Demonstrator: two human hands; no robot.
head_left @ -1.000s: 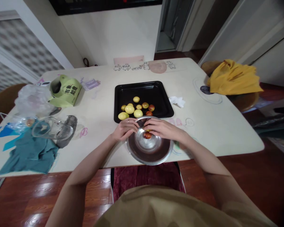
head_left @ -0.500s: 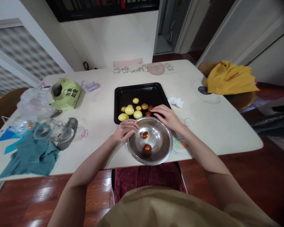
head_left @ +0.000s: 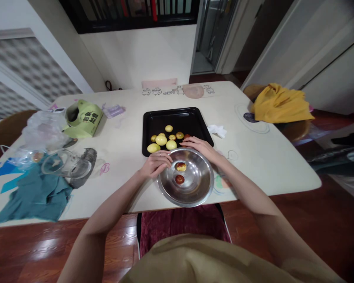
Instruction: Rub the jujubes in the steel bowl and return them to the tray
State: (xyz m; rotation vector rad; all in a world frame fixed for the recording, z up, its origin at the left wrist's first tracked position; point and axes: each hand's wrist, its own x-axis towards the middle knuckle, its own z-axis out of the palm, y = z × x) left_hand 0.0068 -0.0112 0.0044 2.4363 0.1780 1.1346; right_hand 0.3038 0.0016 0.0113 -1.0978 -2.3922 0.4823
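Observation:
A shiny metal bowl (head_left: 202, 179) stands at the table's front edge. Inside it lie two reddish fruits, one (head_left: 181, 167) with a yellow patch, the other (head_left: 179, 179) darker red. My left hand (head_left: 157, 164) grips the bowl's left rim, fingers curled. Behind the bowl is a black tray (head_left: 171, 116) with several yellow fruits (head_left: 161, 140) and a red fruit (head_left: 187, 136). Over the tray's near right part reaches my right hand (head_left: 200, 147), its fingers stretched out beside that red fruit; what is under the fingertips is hidden.
Crumpled white tissue (head_left: 217, 130) lies right of the tray. On the left are a green paper box (head_left: 87, 118), a clear plastic bag (head_left: 44, 127), a clear jug (head_left: 61, 163) lying on its side and a teal cloth (head_left: 37, 196). Yellow cloth (head_left: 281, 104) drapes a chair at right.
My right hand has moved left and down, now covering the nearer red fruit in the tray. The fruits in the bowl have shifted slightly. My left hand stays at the rim.

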